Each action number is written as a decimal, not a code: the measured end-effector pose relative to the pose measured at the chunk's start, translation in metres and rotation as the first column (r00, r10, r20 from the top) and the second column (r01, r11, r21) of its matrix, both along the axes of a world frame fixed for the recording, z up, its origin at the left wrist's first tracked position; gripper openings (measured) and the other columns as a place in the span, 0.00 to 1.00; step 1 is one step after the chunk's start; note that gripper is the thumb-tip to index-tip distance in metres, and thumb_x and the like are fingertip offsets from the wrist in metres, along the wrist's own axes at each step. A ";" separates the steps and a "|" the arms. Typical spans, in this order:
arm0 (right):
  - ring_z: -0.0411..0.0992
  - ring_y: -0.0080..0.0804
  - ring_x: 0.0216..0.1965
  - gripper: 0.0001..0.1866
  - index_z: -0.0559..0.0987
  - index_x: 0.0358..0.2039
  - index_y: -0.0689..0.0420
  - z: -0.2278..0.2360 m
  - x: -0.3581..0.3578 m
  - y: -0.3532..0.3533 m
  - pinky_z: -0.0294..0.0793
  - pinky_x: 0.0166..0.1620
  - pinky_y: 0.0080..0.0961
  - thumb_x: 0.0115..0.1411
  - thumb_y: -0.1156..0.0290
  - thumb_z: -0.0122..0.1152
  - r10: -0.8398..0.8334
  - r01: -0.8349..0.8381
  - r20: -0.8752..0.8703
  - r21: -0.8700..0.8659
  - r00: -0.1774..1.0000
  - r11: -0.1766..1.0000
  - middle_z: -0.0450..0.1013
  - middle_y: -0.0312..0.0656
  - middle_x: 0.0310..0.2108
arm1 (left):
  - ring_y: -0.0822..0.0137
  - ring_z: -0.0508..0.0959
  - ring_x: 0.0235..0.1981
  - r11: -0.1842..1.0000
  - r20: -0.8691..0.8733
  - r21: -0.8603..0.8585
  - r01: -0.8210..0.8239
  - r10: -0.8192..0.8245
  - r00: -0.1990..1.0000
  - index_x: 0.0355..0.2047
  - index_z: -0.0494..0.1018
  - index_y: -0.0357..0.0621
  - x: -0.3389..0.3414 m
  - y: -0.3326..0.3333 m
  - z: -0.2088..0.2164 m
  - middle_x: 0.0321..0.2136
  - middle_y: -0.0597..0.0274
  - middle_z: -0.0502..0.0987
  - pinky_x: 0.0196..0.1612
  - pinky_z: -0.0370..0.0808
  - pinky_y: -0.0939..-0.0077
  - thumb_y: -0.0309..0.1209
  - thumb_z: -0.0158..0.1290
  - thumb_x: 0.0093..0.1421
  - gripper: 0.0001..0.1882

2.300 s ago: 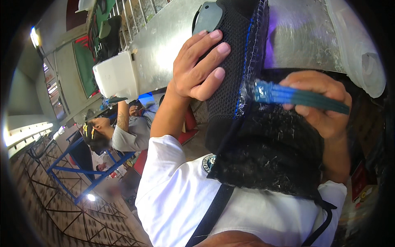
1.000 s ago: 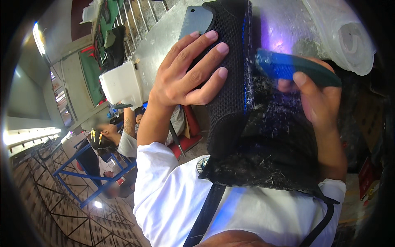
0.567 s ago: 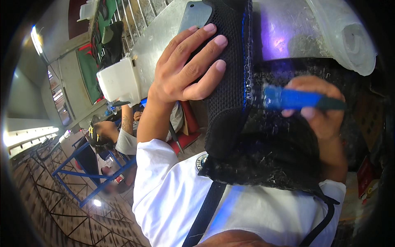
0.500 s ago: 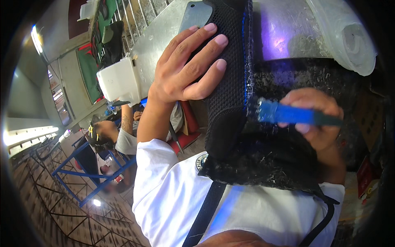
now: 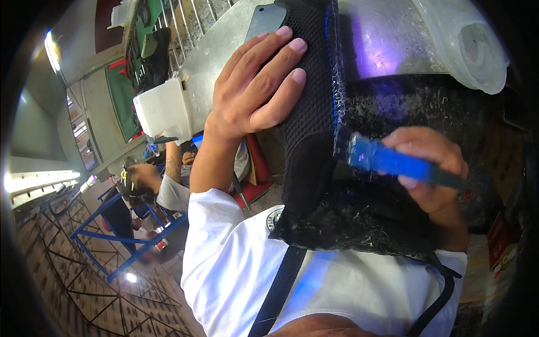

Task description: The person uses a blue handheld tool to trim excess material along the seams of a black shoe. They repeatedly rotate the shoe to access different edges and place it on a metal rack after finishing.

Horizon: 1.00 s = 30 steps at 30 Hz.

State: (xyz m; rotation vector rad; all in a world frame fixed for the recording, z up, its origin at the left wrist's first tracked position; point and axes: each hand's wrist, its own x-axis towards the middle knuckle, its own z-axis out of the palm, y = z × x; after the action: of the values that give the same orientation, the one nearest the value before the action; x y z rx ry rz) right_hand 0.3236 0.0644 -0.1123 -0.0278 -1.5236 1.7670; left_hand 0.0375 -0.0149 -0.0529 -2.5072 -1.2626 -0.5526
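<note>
A long black mesh piece [image 5: 311, 90], with a smooth dark panel at its near end, runs from the table toward my body. My left hand [image 5: 252, 92] lies across its left side, fingers stretched out and apart on the mesh; the thumb is hidden. In my right hand [image 5: 432, 157] is a blue hand tool [image 5: 390, 160] with a dark rear end, slightly blurred. Its broad front end is at the piece's right edge, where pale loose threads and a blue-lit line run. Whether it touches the edge I cannot tell. A black apron [image 5: 359, 224], flecked with lint, covers my lap.
A metal table [image 5: 382, 39] with violet glare lies ahead, a grey plate [image 5: 266, 21] beside the mesh piece. A clear plastic bag or container [image 5: 471, 50] sits far right. At left are a white bin [image 5: 163, 109], a seated person [image 5: 174, 194] and a blue frame [image 5: 106, 238].
The blue tool has tilted, its front end rising slightly along the piece's right edge. The left hand stays on the mesh, with a slight shift of the whole view.
</note>
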 end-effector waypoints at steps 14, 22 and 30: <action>0.79 0.35 0.31 0.13 0.75 0.43 0.71 0.013 -0.005 0.007 0.80 0.37 0.27 0.59 0.76 0.59 -0.037 0.042 0.036 -0.157 0.999 0.987 0.77 0.55 0.34 | 0.49 0.80 0.43 0.997 0.014 -0.010 -0.078 0.078 0.997 0.39 0.72 0.38 0.006 0.001 0.006 0.40 0.49 0.80 0.43 0.81 0.60 0.22 0.59 0.48 0.16; 0.80 0.43 0.32 0.17 0.76 0.40 0.68 0.024 0.008 0.004 0.83 0.35 0.32 0.58 0.67 0.65 -0.036 0.030 0.056 0.103 0.998 0.994 0.77 0.58 0.34 | 0.49 0.80 0.44 0.995 0.028 -0.027 -0.092 0.092 0.995 0.41 0.72 0.38 0.006 0.000 0.009 0.42 0.49 0.79 0.44 0.80 0.61 0.23 0.58 0.49 0.17; 0.79 0.35 0.25 0.15 0.75 0.37 0.65 0.038 0.010 -0.011 0.81 0.29 0.27 0.58 0.65 0.64 0.057 -0.057 -0.004 -0.062 0.998 0.996 0.78 0.50 0.29 | 0.51 0.80 0.45 0.990 0.057 -0.019 -0.136 0.137 0.989 0.42 0.74 0.39 0.007 0.000 0.009 0.43 0.51 0.79 0.44 0.80 0.64 0.25 0.57 0.49 0.18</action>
State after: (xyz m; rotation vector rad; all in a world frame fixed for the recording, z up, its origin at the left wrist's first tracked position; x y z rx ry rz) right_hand 0.3332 0.0534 -0.0748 -0.0133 -1.4811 1.8586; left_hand 0.0447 -0.0147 -0.0438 -2.4096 -1.4522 -0.5889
